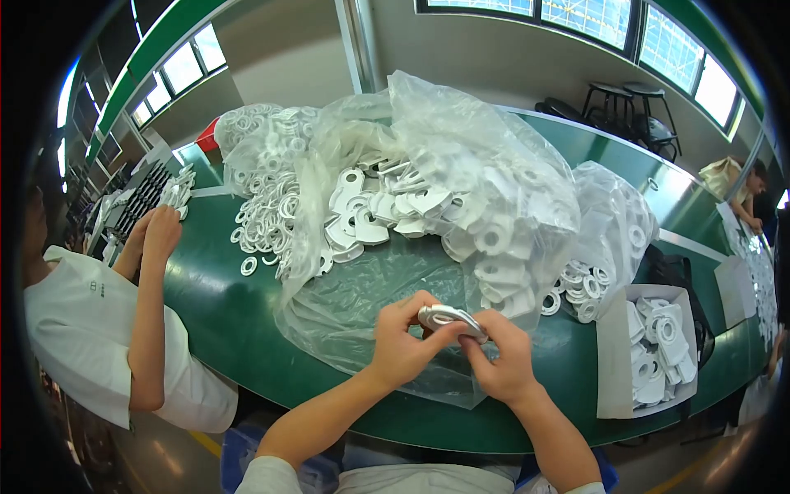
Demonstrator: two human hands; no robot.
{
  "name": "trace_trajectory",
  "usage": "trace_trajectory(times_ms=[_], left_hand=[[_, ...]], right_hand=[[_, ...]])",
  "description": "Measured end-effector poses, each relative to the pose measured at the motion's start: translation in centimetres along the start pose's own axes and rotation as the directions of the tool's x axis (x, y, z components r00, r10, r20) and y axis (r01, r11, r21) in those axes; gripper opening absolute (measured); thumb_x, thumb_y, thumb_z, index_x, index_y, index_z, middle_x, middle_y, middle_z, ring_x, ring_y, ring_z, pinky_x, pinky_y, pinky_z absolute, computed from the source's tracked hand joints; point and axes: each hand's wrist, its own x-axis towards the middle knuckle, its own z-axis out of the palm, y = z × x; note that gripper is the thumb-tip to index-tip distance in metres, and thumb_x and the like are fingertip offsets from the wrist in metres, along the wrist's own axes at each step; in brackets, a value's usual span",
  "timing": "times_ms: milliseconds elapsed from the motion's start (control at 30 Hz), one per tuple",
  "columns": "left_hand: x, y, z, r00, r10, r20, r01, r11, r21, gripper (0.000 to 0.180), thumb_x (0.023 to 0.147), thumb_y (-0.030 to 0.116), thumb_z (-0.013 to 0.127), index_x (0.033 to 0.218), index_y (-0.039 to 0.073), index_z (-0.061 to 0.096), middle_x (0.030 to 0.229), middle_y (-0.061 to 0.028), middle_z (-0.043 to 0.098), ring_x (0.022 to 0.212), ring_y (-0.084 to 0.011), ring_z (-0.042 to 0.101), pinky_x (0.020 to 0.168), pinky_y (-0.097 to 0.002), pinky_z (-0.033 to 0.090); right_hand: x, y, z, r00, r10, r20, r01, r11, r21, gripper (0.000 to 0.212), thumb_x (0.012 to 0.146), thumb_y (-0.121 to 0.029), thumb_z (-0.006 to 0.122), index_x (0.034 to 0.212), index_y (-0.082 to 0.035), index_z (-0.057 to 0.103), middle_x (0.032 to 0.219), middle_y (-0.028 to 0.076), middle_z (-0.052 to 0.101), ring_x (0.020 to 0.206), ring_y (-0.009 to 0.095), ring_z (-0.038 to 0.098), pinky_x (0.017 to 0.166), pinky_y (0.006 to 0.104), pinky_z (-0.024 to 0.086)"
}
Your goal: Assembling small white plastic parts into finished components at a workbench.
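One pale ring-shaped part (pixel 462 317) is held above the near side of a green table (pixel 214 300), gripped from both ends. The left hand (pixel 400 344) pinches it between a thumb laid along its near side and curled fingers behind; the right hand (pixel 505 359) clasps the other end, thumb below and fingers bent over the edge. Beneath them spreads a clear plastic sheet (pixel 370 309). Beyond it, flat white plates (pixel 362 218) spill from a large clear bag (pixel 510 156), with heaped white rings (pixel 267 214) to the left and more rings (pixel 583 288) to the right, near an open white box (pixel 613 362) of white parts (pixel 662 346). A co-worker in a white shirt (pixel 99 329) sits at the left; dark stools (pixel 629 103) stand beside the wall under windows (pixel 584 20).
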Motion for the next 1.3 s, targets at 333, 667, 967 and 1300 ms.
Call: trace_trajectory(times_ms=[333, 667, 967, 1300], left_hand=[[0.2, 0.1, 1.3, 0.936, -0.338, 0.102, 0.351, 0.917, -0.187, 0.024, 0.086, 0.002, 0.065, 0.107, -0.001, 0.054, 0.09, -0.0047, 0.064, 0.073, -0.0069, 0.06, 0.061, -0.0201, 0.048], [1.5, -0.2, -1.4, 0.974, -0.132, 0.185, 0.112, 0.987, 0.116, 0.037, 0.081, -0.002, 0.066, 0.117, 0.001, 0.057, 0.088, -0.0071, 0.065, 0.079, -0.0133, 0.063, 0.065, -0.0241, 0.051], [3.4, -4.0, -3.8, 0.989, 0.145, -0.014, -0.089, 0.679, 0.728, 0.02, 0.075, 0.004, 0.066, 0.095, 0.002, 0.064, 0.094, -0.0136, 0.064, 0.088, -0.0284, 0.062, 0.076, -0.0366, 0.048], [5.5, -9.0, -8.0, 0.957, 0.236, -0.171, 0.113, 0.24, 0.964, 0.034, 0.073, 0.009, 0.071, 0.105, 0.011, 0.06, 0.118, -0.0079, 0.054, 0.113, -0.0281, 0.05, 0.088, -0.0466, 0.039]], right_hand=[[0.3, 0.6, -0.2, 0.933, 0.357, 0.039, -0.348, 0.873, 0.341, 0.02, 0.09, -0.007, 0.058, 0.109, -0.001, 0.056, 0.087, 0.004, 0.062, 0.066, 0.009, 0.059, 0.051, 0.0222, 0.048], [-1.4, -5.5, -9.3, 0.939, 0.31, -0.147, -0.33, 0.933, -0.142, 0.031, 0.087, -0.012, 0.065, 0.115, -0.001, 0.059, 0.075, 0.003, 0.061, 0.05, 0.007, 0.054, 0.043, 0.0219, 0.042], [-12.5, -4.2, -27.9, 0.63, 0.585, -0.511, -0.741, 0.651, -0.168, 0.036, 0.088, -0.012, 0.06, 0.122, -0.002, 0.055, 0.094, 0.007, 0.059, 0.044, 0.007, 0.046, 0.038, 0.021, 0.036], [-2.7, -3.9, -13.7, 0.879, 0.272, -0.392, -0.433, 0.799, -0.417, 0.017, 0.078, -0.001, 0.065, 0.095, -0.003, 0.069, 0.079, 0.004, 0.064, 0.055, 0.009, 0.053, 0.049, 0.0249, 0.043]])
